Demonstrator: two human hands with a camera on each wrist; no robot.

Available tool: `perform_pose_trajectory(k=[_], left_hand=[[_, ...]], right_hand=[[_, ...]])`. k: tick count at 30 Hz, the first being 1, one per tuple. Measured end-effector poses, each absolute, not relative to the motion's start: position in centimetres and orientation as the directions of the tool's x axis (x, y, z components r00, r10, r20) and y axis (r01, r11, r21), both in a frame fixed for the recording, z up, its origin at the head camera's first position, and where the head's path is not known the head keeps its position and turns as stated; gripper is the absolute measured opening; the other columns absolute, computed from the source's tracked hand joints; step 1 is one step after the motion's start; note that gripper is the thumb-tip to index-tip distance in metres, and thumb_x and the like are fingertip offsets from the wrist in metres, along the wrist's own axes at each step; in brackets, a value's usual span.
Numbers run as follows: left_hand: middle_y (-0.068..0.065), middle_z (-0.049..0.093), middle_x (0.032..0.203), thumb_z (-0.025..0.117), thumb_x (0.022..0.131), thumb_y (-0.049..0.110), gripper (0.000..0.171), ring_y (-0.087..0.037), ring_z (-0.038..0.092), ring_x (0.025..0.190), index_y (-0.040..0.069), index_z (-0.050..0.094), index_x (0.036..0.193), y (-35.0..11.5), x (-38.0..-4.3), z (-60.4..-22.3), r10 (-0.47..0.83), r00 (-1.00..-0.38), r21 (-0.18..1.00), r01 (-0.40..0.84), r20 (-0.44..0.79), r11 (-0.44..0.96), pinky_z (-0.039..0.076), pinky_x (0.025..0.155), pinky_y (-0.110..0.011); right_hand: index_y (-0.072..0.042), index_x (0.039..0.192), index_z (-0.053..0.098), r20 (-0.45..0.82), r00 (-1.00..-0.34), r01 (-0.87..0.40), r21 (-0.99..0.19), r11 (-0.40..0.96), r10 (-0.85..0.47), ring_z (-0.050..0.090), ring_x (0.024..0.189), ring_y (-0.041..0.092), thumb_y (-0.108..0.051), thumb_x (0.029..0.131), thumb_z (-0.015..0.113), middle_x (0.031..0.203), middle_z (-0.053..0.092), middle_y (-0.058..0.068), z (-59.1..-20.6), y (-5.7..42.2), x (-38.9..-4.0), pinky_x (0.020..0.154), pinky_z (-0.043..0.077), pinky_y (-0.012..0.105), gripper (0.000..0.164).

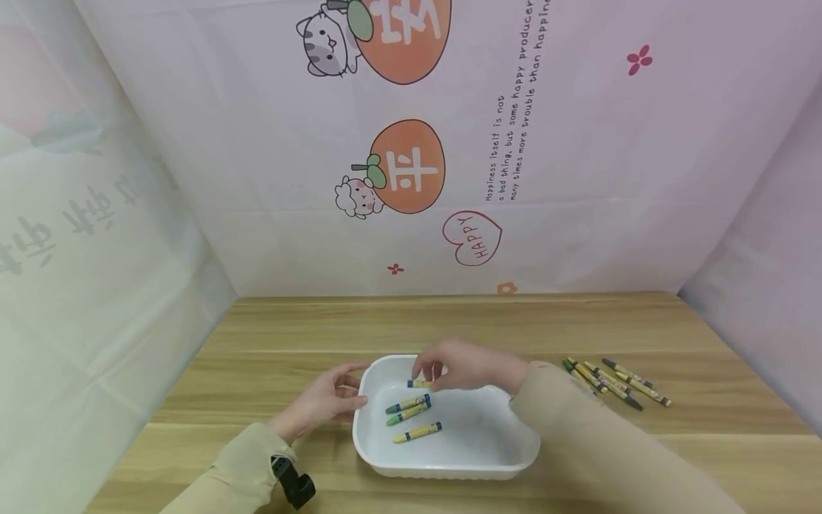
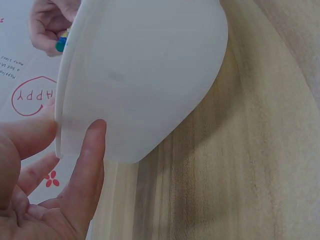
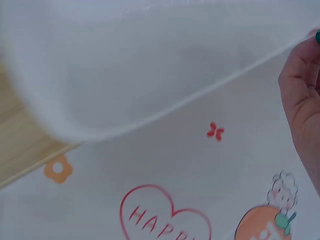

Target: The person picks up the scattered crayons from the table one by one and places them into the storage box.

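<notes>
Inside the white rectangular plastic tray (image 1: 475, 432), near 3 green-and-yellow crayons (image 1: 409, 414), pinching 1 blue-ended yellow crayon (image 1: 417, 384) with right hand (image 1: 459, 364) fingers, gripping rim with left hand (image 1: 321, 400); seemingly placing; next, probably let go.

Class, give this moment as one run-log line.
left hand: touches white tray | right hand: pinches crayon | tray: three other crayons inside | table: more crayons at right

White tray (image 1: 469, 435); yellow, blue-banded crayons (image 1: 418, 432); wood-grained table (image 1: 308, 323).
</notes>
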State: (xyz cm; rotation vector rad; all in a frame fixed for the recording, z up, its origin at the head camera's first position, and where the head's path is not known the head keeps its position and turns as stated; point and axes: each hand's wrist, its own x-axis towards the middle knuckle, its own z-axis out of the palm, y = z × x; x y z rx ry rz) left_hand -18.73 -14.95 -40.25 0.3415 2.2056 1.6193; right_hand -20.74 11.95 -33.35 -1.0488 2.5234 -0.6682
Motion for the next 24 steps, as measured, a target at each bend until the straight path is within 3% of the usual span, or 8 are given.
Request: perform_pose_trajectory(k=[9,18,24], left_hand=[[-0.023,0.052,0.113,0.065,0.088,0.003,0.062,-0.021,0.063,0.091,0.001,0.035,0.143,-15.0,-18.8,-40.3,0.426,-0.892,0.955,-0.023,-0.154,0.297,0.062,0.073,-0.040],[-0.024,0.052,0.112,0.066,0.087,0.003,0.064,-0.020,0.062,0.090,0.000,0.034,0.142,-15.0,-18.9,-40.4,0.427,-0.891,0.957,-0.024,-0.151,0.289,0.062,0.074,-0.040],[-0.025,0.052,0.113,0.065,0.087,0.001,0.065,-0.020,0.062,0.090,-0.002,0.032,0.143,-14.9,-18.7,-40.2,0.432,-0.889,0.959,-0.029,-0.153,0.280,0.062,0.074,-0.041]], right_hand=[[-0.020,0.103,0.069,-0.265,-0.653,-0.572,-0.441,0.692,-0.709,0.052,0.076,0.004,-0.007,0.085,0.069,0.084,0.060,-0.010,-36.2,8.9,-20.3,0.070,0.049,0.016,0.022],[-0.015,0.098,0.070,-0.230,-0.642,-0.602,-0.440,0.666,-0.732,0.050,0.071,0.000,-0.005,0.082,0.072,0.080,0.061,-0.008,-38.0,8.4,-20.2,0.068,0.047,0.014,0.019],[-0.015,0.102,0.069,-0.236,-0.665,-0.557,-0.475,0.681,-0.709,0.051,0.072,0.002,-0.007,0.082,0.072,0.081,0.061,-0.006,-37.5,8.6,-20.1,0.067,0.048,0.015,0.021]])
